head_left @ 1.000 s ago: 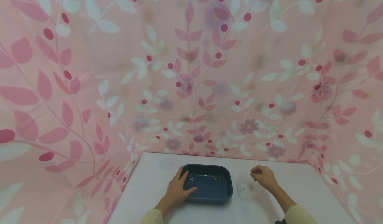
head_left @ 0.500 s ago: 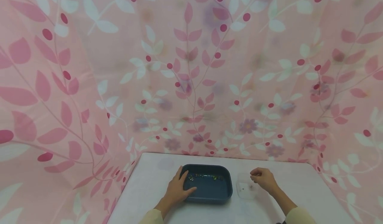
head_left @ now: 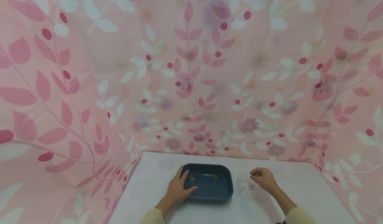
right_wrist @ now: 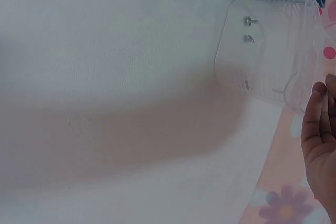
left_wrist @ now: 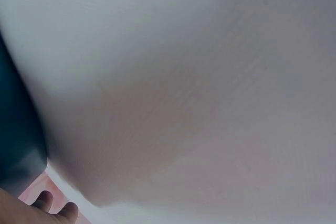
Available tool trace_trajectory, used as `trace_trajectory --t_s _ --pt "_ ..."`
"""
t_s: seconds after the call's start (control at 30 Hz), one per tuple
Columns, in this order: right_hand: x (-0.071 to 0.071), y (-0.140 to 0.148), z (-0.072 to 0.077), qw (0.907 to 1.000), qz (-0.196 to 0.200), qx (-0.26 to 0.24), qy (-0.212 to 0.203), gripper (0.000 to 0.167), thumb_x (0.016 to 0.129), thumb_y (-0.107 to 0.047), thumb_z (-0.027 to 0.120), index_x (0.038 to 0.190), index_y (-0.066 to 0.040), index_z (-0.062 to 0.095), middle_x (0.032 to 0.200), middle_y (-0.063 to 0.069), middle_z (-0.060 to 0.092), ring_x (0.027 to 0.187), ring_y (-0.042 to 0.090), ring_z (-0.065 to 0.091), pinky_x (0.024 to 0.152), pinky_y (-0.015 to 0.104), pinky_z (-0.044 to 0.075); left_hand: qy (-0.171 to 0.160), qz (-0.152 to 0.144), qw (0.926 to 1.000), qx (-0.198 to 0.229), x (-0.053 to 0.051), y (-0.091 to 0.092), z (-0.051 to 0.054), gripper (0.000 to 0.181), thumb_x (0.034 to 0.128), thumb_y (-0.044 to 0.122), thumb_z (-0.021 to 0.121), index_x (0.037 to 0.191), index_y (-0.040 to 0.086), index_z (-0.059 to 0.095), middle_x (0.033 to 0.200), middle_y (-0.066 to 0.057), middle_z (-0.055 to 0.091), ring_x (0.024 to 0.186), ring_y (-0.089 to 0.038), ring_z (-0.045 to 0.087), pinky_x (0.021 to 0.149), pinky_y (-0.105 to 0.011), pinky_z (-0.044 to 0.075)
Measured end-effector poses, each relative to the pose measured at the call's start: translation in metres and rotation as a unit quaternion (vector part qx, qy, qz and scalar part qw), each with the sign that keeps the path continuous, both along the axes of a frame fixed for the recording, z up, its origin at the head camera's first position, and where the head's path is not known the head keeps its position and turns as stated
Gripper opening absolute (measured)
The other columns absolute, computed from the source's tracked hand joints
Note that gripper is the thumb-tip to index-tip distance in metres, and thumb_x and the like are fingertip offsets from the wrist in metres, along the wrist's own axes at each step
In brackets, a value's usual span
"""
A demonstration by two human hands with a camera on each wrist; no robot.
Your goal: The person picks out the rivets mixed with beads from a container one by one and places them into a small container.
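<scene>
A dark blue rectangular tray (head_left: 209, 189) sits on the white table, with small shiny coloured bits (head_left: 216, 176) along the far part of its floor. My left hand (head_left: 178, 188) rests on its left side, fingers spread over the rim and thumb reaching inward. To the tray's right stands a clear plastic container (right_wrist: 273, 51). Several small metal pins (right_wrist: 249, 21) with flat heads show inside it. My right hand (head_left: 265, 179) hovers beside the container's rim, its fingertips brought together. Nothing can be made out between those fingertips.
A pink cloth (head_left: 191, 84) printed with leaves and flowers hangs behind the table and along both sides. The white tabletop (head_left: 149, 177) extends left of the tray and right of the container (head_left: 246, 194).
The head view shifts very slightly. Both hands, the tray and the container stay almost where they were; the right hand has dipped a little.
</scene>
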State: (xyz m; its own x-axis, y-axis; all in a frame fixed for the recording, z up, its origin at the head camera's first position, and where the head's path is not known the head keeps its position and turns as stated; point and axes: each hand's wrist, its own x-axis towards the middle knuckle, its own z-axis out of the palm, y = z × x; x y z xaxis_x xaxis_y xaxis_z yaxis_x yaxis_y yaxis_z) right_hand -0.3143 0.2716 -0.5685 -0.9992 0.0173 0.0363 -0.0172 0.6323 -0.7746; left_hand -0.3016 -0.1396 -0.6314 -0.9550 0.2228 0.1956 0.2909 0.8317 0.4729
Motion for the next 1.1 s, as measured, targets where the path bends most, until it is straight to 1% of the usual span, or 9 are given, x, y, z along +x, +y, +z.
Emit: trace_trajectory --t_s 0.23,0.43,0.47,0.53,0.63,0.8,0.97,1.1 --pt "-0.002 0.0 -0.002 1.0 0.001 0.001 0.0 0.014 0.083 -0.005 0.074 0.095 0.001 0.072 0.088 0.008 0.073 0.076 0.014 0.065 0.063 0.025 0.052 0.01 -0.003 0.9999 0.002 0.001 0.0 0.0 0.092 0.0821 0.073 0.06 0.148 0.011 0.043 0.161 -0.019 0.024 0.136 -0.042 0.044 0.1 -0.063 0.041" --pt "0.0 0.0 -0.002 0.9999 0.013 0.005 0.008 0.014 0.084 -0.006 0.074 0.096 0.001 0.072 0.088 0.008 0.073 0.077 0.014 0.065 0.064 0.026 0.051 -0.002 0.001 1.0 0.003 0.0 0.0 -0.003 0.093 0.082 0.075 0.058 0.15 0.014 0.042 0.163 -0.017 0.021 0.137 -0.041 0.043 0.102 -0.063 0.041" --pt "0.0 0.0 -0.002 0.9997 0.018 0.009 0.011 0.014 0.084 -0.006 0.074 0.096 0.002 0.072 0.088 0.009 0.073 0.077 0.015 0.065 0.064 0.026 0.052 -0.005 0.002 1.0 0.004 0.0 0.0 -0.002 0.093 0.082 0.075 0.058 0.15 0.015 0.041 0.163 -0.016 0.021 0.138 -0.041 0.043 0.102 -0.063 0.04" --pt "0.0 -0.001 -0.002 0.9998 0.014 0.009 0.01 0.013 0.084 -0.006 0.074 0.095 0.0 0.073 0.087 0.007 0.073 0.077 0.014 0.065 0.065 0.025 0.052 -0.004 0.001 1.0 0.006 0.001 0.0 -0.001 0.092 0.0819 0.074 0.06 0.15 0.014 0.042 0.163 -0.017 0.021 0.137 -0.042 0.043 0.102 -0.063 0.04" --pt "0.0 -0.001 -0.002 0.9997 0.015 0.015 0.012 0.013 0.084 -0.006 0.074 0.096 0.0 0.073 0.087 0.006 0.073 0.079 0.014 0.065 0.066 0.025 0.051 -0.001 -0.001 1.0 0.007 0.002 0.001 0.004 0.091 0.0822 0.07 0.062 0.149 0.012 0.043 0.162 -0.018 0.023 0.136 -0.042 0.044 0.1 -0.064 0.041" --pt "-0.001 -0.001 -0.002 0.9996 0.019 0.019 0.012 0.015 0.084 -0.006 0.073 0.098 0.0 0.072 0.088 0.006 0.073 0.081 0.016 0.065 0.067 0.025 0.051 -0.001 0.003 1.0 0.001 0.003 0.003 0.008 0.091 0.0826 0.069 0.063 0.149 0.009 0.043 0.162 -0.019 0.022 0.137 -0.042 0.043 0.101 -0.063 0.041" --pt "-0.001 -0.001 -0.004 0.9997 0.017 0.015 0.007 0.015 0.084 -0.006 0.073 0.098 0.001 0.072 0.088 0.005 0.072 0.081 0.016 0.064 0.066 0.024 0.051 -0.001 0.004 1.0 -0.001 0.004 0.002 0.007 0.092 0.0821 0.07 0.063 0.148 0.009 0.043 0.162 -0.019 0.023 0.137 -0.041 0.043 0.102 -0.062 0.041" --pt "-0.001 0.0 -0.005 0.9997 0.019 0.014 0.005 0.017 0.085 -0.007 0.073 0.099 0.001 0.071 0.088 0.005 0.071 0.081 0.016 0.064 0.066 0.024 0.051 0.014 0.002 0.9999 0.001 0.004 0.002 0.005 0.091 0.0821 0.07 0.063 0.147 0.01 0.045 0.161 -0.019 0.025 0.136 -0.042 0.045 0.1 -0.062 0.042"
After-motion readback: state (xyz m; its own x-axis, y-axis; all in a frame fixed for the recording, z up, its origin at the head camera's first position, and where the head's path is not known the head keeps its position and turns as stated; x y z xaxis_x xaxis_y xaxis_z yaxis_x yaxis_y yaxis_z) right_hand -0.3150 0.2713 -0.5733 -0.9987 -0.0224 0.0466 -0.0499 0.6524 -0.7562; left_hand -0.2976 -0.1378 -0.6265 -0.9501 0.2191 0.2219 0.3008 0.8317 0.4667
